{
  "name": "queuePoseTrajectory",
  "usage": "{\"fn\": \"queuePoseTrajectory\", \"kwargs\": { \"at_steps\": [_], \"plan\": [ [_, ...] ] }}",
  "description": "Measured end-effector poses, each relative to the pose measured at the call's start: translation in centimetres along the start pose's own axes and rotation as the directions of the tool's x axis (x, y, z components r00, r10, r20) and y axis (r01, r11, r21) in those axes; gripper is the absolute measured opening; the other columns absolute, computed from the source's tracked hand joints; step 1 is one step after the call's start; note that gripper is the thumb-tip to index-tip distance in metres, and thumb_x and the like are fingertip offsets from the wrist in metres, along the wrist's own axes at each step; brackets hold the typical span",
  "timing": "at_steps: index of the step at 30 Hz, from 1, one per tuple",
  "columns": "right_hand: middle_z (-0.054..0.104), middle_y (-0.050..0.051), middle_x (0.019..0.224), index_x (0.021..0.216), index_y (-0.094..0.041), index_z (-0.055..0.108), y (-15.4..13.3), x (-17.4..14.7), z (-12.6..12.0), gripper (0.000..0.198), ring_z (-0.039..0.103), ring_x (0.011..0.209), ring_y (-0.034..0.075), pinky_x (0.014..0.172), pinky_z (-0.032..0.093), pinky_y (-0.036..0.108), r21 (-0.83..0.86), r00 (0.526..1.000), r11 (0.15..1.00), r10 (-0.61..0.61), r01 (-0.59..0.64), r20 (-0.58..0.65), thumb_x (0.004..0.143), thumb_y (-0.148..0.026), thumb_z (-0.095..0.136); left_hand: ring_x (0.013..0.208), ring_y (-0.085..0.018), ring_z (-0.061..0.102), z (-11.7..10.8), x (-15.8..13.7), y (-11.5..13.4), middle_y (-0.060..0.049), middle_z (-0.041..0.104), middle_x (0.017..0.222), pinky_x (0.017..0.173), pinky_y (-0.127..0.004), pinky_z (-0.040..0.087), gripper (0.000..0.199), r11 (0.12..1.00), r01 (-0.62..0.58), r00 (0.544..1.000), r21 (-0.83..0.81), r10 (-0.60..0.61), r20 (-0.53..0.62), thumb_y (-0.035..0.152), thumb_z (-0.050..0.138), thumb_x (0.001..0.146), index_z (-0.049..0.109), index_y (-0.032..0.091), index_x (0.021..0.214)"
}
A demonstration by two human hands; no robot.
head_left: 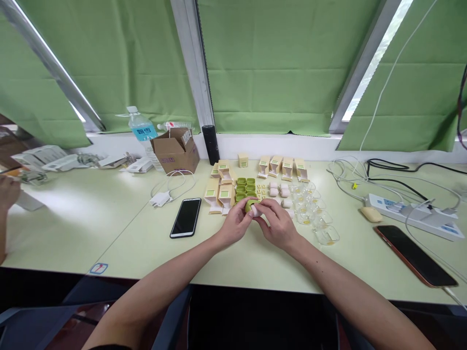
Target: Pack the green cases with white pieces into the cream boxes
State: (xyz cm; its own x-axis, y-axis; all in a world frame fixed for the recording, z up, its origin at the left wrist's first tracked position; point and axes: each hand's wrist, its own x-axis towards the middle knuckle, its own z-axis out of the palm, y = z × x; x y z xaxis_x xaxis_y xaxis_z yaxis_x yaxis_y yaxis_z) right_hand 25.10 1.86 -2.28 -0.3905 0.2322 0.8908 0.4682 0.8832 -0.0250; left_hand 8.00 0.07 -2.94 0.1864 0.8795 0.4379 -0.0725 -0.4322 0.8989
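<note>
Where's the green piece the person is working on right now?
In the head view, the green piece is just right of centre, at the fingertips of the left hand and right hand, with a white piece, near the green cups.

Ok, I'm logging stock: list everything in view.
Held pieces: two, green and white, centre.
Cartons: about nine, beige, centre.
Cups: several, green, centre.
Tiny pieces: several, yellow, centre.
Cylinders: several, pinkish, centre.
Containers: many, clear, right.
Smartphones: two, black, left and right.
Power strip: one, white, right.
Cables: several, mostly white, scattered.
Cardboard box: one, brown, left.
Bottles: two, clear, left.
Canister: one, black, back.
Blinds: several, green, back.
Table: one, pale green, beneath.
Co-worker's hand: one, left.
Left hand, right hand: two, centre.
</note>
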Motion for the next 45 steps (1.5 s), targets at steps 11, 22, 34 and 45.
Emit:
{"fn": "queuePoseTrajectory", "kwargs": {
  "at_steps": [11,22,34,45],
  "plan": [
    [0.068,0.013,0.095,0.13,-0.012,0.059,-0.5,0.2,0.2,0.034,0.068,0.083,0.021,0.063,0.058,0.03,-0.104,0.998,0.993,-0.051,0.048,-0.03,0.096,-0.01,0.059,0.099,-0.022,0.065,0.5,-0.4,-0.2,-0.011,0.068,0.113,0.094,-0.037,0.053,0.043,0.996,0.0,0.996,0.087,0.008,-0.092,0.046,0.058,0.097,0.057,0.018,0.13],
    [0.069,0.017,0.112,0.147,-0.018,0.051,-0.1,-0.4,0.4,0.047,0.07,0.099,0.025,0.079,0.063,0.036,-0.092,1.0,0.996,-0.002,0.001,-0.006,0.1,-0.016,0.054,0.12,-0.029,0.063,-0.4,0.5,-0.7,-0.015,0.069,0.124,0.103,-0.037,0.05,0.058,0.97,0.126,0.991,-0.208,-0.113,0.07,0.049,0.081,0.082,0.064,0.016,0.126],
    [0.068,0.018,0.111,0.137,-0.015,0.057,-0.2,-0.4,0.5,0.041,0.069,0.102,0.026,0.082,0.064,0.038,-0.039,1.0,0.999,0.021,-0.021,-0.011,0.097,-0.016,0.061,0.094,-0.02,0.066,-0.3,0.4,-0.7,-0.008,0.07,0.097,0.086,-0.031,0.052,0.046,0.958,0.19,0.982,-0.217,-0.181,0.058,0.053,0.075,0.086,0.069,0.014,0.11],
    [0.066,0.016,0.11,0.135,-0.018,0.058,-0.2,-0.5,0.6,0.037,0.069,0.097,0.024,0.078,0.064,0.037,-0.03,0.999,0.999,0.037,-0.037,-0.011,0.099,-0.018,0.058,0.105,-0.024,0.067,-0.3,0.4,-0.1,-0.011,0.072,0.11,0.093,-0.033,0.052,0.048,0.958,0.179,0.984,-0.223,-0.168,0.066,0.048,0.077,0.086,0.069,0.016,0.12]
  ]
}}
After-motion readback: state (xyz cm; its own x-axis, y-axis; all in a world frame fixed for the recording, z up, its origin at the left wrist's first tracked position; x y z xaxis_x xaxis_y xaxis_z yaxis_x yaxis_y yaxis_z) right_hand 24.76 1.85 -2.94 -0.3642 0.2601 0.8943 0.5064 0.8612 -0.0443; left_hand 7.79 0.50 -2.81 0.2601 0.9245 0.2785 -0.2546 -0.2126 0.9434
